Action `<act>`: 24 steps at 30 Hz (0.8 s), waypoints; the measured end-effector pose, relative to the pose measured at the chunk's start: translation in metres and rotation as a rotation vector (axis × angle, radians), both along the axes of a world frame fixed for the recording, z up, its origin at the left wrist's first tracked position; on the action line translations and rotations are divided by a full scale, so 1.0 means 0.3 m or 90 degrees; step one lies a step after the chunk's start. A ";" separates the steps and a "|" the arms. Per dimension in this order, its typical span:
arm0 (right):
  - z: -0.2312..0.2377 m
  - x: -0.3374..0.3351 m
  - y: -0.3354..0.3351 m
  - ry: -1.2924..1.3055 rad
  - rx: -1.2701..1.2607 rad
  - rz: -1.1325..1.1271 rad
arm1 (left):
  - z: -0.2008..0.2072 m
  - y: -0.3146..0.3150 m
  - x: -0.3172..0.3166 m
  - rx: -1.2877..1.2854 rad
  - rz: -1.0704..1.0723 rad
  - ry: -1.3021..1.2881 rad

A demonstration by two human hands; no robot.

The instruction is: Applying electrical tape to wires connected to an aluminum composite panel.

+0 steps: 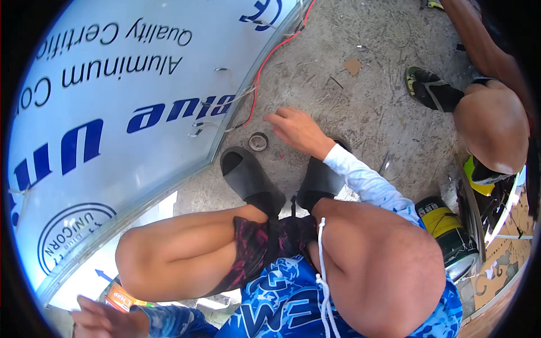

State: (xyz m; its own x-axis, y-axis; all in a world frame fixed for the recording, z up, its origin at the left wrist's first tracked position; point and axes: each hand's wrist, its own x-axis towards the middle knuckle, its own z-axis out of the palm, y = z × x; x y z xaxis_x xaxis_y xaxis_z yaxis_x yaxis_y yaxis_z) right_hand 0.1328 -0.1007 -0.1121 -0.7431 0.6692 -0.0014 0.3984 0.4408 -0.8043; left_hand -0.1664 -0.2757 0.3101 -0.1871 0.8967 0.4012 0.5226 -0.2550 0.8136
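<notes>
Far left: our left hand [104,318] is low, just off the panel's lower edge, blurred, fingers loosely parted, nothing visible in them. Big pale panel [152,158] fills that side, printed face toward us; can't tell flat or tilted. Orange package [120,297] sits partly under our left forearm.

Grey leads [243,93] poke out at the panel's right edge, loose ends lying over the face, probably so they stay reachable. Red wire [258,79] follows that same edge, likely to tie in with the leads there.

Small round roll [258,142] lies on the floor between panel corner and our sandals [245,174], seemingly parked within reach. Our right hand [296,130] hangs just beside the red wire, fingers half-curled; undersides hidden, so can't tell if they're pinching anything. Knees wide, which leaves our arm room.

Right: dark can [448,236] with yellow band, tipped; co-worker's sandaled foot [431,90] beyond, well apart.
</notes>
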 end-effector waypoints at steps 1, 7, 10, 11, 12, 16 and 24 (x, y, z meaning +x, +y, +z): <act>-0.018 -0.011 -0.015 -0.001 -0.003 0.004 | -0.044 0.060 0.010 -0.037 -0.022 -0.004; -0.012 -0.072 -0.158 -0.045 0.051 0.191 | -0.394 0.170 0.063 0.015 -0.107 -0.219; 0.040 0.081 -0.096 -0.108 -0.070 0.265 | -0.622 0.275 0.122 0.058 -0.197 -0.409; 0.056 0.131 -0.056 -0.132 -0.066 0.271 | -0.664 0.344 0.151 -0.034 -0.241 -0.333; 0.033 0.183 -0.030 -0.133 -0.077 0.270 | -0.724 0.430 0.184 -0.146 -0.289 -0.237; 0.198 0.209 0.192 -0.212 0.046 0.221 | -1.201 0.298 0.180 -0.554 -0.298 0.075; 0.535 0.158 0.275 -0.109 -0.138 -0.188 | -1.411 0.180 0.355 -0.339 -0.248 0.499</act>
State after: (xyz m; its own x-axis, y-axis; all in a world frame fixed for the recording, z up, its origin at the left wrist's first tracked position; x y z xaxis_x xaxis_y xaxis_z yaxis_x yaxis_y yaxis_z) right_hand 0.1803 -0.0181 0.0483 -0.4960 0.8243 -0.2731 0.6188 0.1150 -0.7771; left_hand -0.0599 -0.2216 -0.1131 0.2984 0.9367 -0.1831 0.9143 -0.2255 0.3365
